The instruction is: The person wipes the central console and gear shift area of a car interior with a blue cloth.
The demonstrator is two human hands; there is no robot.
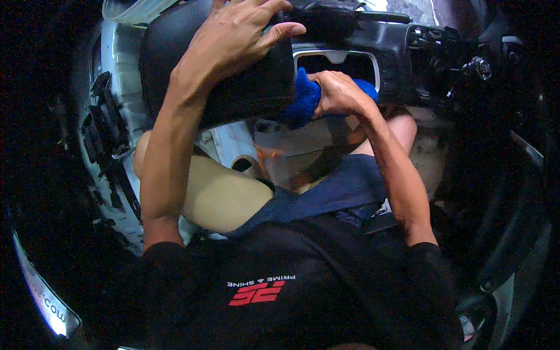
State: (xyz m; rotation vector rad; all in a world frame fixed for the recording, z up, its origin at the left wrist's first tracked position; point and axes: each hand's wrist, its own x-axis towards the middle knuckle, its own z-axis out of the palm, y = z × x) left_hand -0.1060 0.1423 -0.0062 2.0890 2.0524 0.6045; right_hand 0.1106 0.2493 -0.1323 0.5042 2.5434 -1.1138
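Observation:
My right hand [339,92] is closed around a fluffy blue cloth [305,94], whose ends stick out on both sides of it. The cloth lies at the lower edge of an opening with a silver-coloured frame [377,65] in a dark vehicle interior panel. My left hand [245,30], fingers spread, is over the top of a large dark padded part [258,92], perhaps a seat back or armrest. Its fingertips reach the picture's top edge, and whether they press on that part is hard to tell.
A pale door sill or body frame [120,65] runs down the left, with black fittings [105,127] along it. Dark panels with shiny metal parts [481,68] stand at the right. My bent legs [223,188] are below the padded part, over a pale floor.

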